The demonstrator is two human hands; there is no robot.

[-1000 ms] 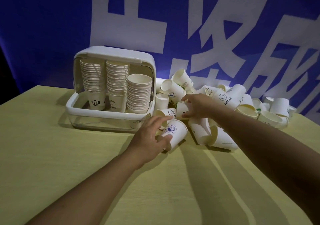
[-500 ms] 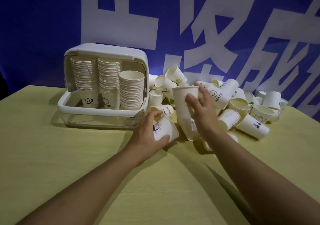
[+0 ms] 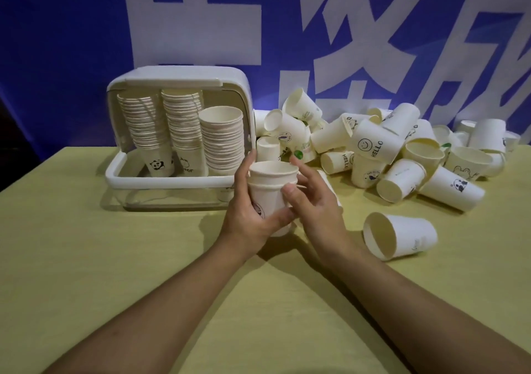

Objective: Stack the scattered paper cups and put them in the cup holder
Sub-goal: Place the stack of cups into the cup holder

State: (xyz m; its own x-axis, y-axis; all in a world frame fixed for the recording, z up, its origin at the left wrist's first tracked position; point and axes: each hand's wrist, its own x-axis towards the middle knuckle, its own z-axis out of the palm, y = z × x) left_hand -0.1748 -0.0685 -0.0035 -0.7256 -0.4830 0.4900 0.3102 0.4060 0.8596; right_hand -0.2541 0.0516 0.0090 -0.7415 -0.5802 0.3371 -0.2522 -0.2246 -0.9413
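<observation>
My left hand (image 3: pixel 249 215) grips a short stack of nested paper cups (image 3: pixel 268 188) upright, just in front of the cup holder (image 3: pixel 161 179). My right hand (image 3: pixel 314 201) holds the same stack from the right, its thumb on the rims. The white holder with its raised lid contains three tall stacks of cups (image 3: pixel 221 140). A pile of scattered cups (image 3: pixel 379 149) lies to the right of the holder. One cup (image 3: pixel 400 237) lies on its side alone, right of my hands.
The yellow table (image 3: pixel 115 273) stretches toward me with bare surface in front and to the left. A blue backdrop with large white characters (image 3: pixel 344 28) stands right behind the holder and the pile.
Both hands lifted their cups from the pile and brought them together toward me; the right hand's cup now sits nested in the left hand's cup.
</observation>
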